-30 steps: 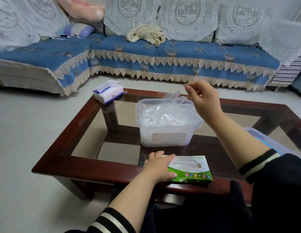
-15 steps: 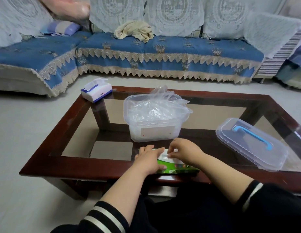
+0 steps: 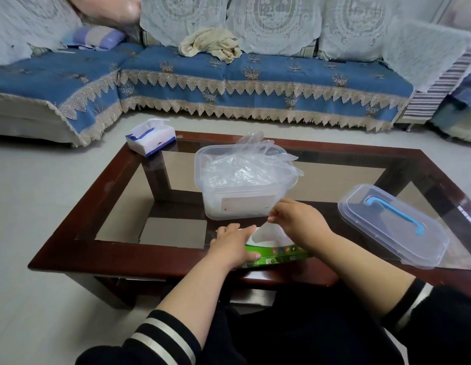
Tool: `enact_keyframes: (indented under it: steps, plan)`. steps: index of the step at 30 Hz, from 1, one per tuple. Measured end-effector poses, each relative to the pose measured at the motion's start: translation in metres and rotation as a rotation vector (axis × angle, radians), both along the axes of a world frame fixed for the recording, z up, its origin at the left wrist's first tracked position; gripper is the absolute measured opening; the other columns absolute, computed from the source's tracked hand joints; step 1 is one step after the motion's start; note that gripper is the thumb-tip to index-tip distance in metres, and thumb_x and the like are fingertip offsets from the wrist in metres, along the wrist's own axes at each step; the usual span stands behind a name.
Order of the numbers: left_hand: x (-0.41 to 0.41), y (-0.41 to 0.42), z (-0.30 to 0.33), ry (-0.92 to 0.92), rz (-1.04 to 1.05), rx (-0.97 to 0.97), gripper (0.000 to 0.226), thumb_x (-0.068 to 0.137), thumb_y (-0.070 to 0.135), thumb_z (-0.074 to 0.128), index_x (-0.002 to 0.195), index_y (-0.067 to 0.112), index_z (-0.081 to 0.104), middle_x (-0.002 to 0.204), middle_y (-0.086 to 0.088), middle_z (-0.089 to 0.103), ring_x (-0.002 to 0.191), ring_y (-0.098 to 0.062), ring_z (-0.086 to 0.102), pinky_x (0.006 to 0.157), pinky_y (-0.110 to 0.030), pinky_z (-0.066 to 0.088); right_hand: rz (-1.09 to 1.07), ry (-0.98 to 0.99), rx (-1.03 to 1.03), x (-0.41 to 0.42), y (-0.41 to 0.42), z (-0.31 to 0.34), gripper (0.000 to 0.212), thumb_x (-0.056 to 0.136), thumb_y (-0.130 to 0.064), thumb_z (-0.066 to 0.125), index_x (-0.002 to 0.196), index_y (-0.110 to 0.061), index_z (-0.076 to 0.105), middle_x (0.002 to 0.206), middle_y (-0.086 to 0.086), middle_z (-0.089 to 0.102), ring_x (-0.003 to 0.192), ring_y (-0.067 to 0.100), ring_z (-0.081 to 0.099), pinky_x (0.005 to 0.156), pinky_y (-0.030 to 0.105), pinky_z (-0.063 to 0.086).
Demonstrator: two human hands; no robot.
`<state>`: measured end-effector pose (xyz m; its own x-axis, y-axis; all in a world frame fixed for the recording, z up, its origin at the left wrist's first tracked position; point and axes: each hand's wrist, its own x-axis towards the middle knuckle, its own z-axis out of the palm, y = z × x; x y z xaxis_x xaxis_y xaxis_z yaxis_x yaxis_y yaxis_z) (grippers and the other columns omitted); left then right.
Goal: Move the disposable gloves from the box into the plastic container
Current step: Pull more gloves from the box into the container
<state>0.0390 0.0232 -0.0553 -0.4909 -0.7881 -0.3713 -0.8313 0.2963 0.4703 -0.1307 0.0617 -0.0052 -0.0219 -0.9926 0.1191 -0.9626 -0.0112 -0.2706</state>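
**Glove transfer: right hand lifting a fresh glove from the box**

Since half a second ago my right hand [image 3: 299,222] has risen off the box top, drawing a thin clear glove [image 3: 268,227] up out of the opening; a second ago that hand was high above the container.

Far left corner of the table [image 3: 79,248]: a white and blue tissue pack [image 3: 150,137].

Near edge, left of centre: my left hand [image 3: 233,246] lies on the left end of the green glove box [image 3: 276,252], fingers flat along the top, thumb curled down its near side, holding it against the table.

Centre: the clear plastic container [image 3: 242,204] stands just beyond the box. Crumpled gloves [image 3: 251,164] fill it and spill over its far right rim.

Right of the left hand: my right hand's thumb and fingertips are closed in a narrow pinch on the glove, whose lower part is in the box opening.

Right: the container's lid [image 3: 392,225] with a blue handle [image 3: 395,214] lies on the table, apart from the container.
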Motion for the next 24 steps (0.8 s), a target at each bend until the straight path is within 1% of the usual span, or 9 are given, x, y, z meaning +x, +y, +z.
enact_keyframes:
  steps: [3,8,11,13,15,18,20,22,24]
  plan:
    - [0.000,0.000,0.001,-0.030,-0.021,-0.019,0.077,0.084,0.043,0.066,0.148,0.043,0.024,0.158,-0.004,0.017,0.143,-0.028,0.012,0.112,-0.047,0.023,-0.017,-0.019,-0.038,0.000,0.001,-0.001,0.017,0.095,-0.031,0.055,0.095,-0.018,0.066,0.101,-0.006,0.062,0.088,0.021,0.060,0.067,0.031,0.038]
    - [-0.002,0.005,0.001,-0.115,-0.083,-0.063,0.079,0.085,0.041,0.065,0.150,0.039,0.020,0.159,-0.007,0.010,0.144,-0.031,0.009,0.112,-0.050,0.022,-0.054,-0.378,-0.289,0.003,-0.015,0.044,0.012,0.093,-0.024,0.058,0.089,-0.016,0.067,0.089,-0.005,0.064,0.080,0.016,0.057,0.072,0.031,0.044]
    - [0.000,0.005,0.001,-0.075,-0.072,-0.053,0.078,0.085,0.042,0.065,0.150,0.040,0.021,0.159,-0.005,0.011,0.144,-0.029,0.009,0.113,-0.049,0.022,0.059,-0.297,0.021,0.000,-0.022,0.068,0.017,0.090,-0.039,0.060,0.092,-0.024,0.068,0.091,-0.011,0.064,0.073,0.009,0.059,0.071,0.028,0.044]
    - [0.002,0.004,-0.001,-0.057,-0.066,-0.043,0.077,0.085,0.043,0.064,0.150,0.041,0.022,0.159,-0.004,0.012,0.144,-0.028,0.008,0.114,-0.049,0.021,0.091,-0.137,0.311,-0.001,-0.018,0.055,0.040,0.080,-0.049,0.069,0.112,-0.026,0.063,0.109,-0.011,0.060,0.094,0.009,0.058,0.084,0.028,0.046]
    - [0.003,0.004,-0.002,-0.048,-0.059,-0.035,0.077,0.084,0.044,0.064,0.149,0.043,0.022,0.159,-0.003,0.012,0.144,-0.027,0.008,0.114,-0.050,0.020,0.100,0.014,0.443,-0.002,-0.009,0.025,0.053,0.076,-0.049,0.073,0.122,-0.027,0.059,0.121,-0.008,0.057,0.111,0.013,0.053,0.093,0.033,0.045]
    - [0.002,0.005,-0.003,-0.048,-0.052,-0.042,0.076,0.084,0.045,0.064,0.149,0.042,0.023,0.158,-0.002,0.012,0.143,-0.026,0.009,0.114,-0.049,0.021,0.070,0.037,0.312,0.002,0.004,-0.005,0.024,0.084,-0.042,0.066,0.103,-0.027,0.067,0.109,-0.009,0.062,0.106,0.013,0.054,0.082,0.031,0.046]
    - [0.001,0.005,-0.002,-0.051,-0.051,-0.043,0.075,0.084,0.044,0.064,0.149,0.041,0.024,0.158,-0.003,0.012,0.143,-0.027,0.009,0.114,-0.049,0.021,0.028,-0.025,0.182,0.004,0.006,-0.007,0.017,0.088,-0.039,0.062,0.096,-0.027,0.069,0.100,-0.011,0.065,0.097,0.011,0.056,0.075,0.028,0.043]
    - [0.000,0.005,0.000,-0.062,-0.053,-0.044,0.072,0.085,0.043,0.064,0.147,0.038,0.029,0.159,-0.004,0.011,0.143,-0.029,0.010,0.113,-0.049,0.022,-0.004,-0.180,0.069,0.005,0.004,-0.003,0.016,0.089,-0.037,0.063,0.091,-0.022,0.071,0.089,-0.010,0.067,0.086,0.011,0.058,0.073,0.029,0.045]
    - [0.000,0.005,0.000,-0.068,-0.055,-0.041,0.070,0.085,0.042,0.064,0.146,0.036,0.031,0.159,-0.004,0.010,0.143,-0.029,0.009,0.114,-0.050,0.022,-0.048,-0.452,-0.048,0.003,0.000,0.007,0.011,0.088,-0.028,0.066,0.083,-0.019,0.070,0.076,-0.013,0.066,0.074,0.007,0.059,0.071,0.027,0.046]
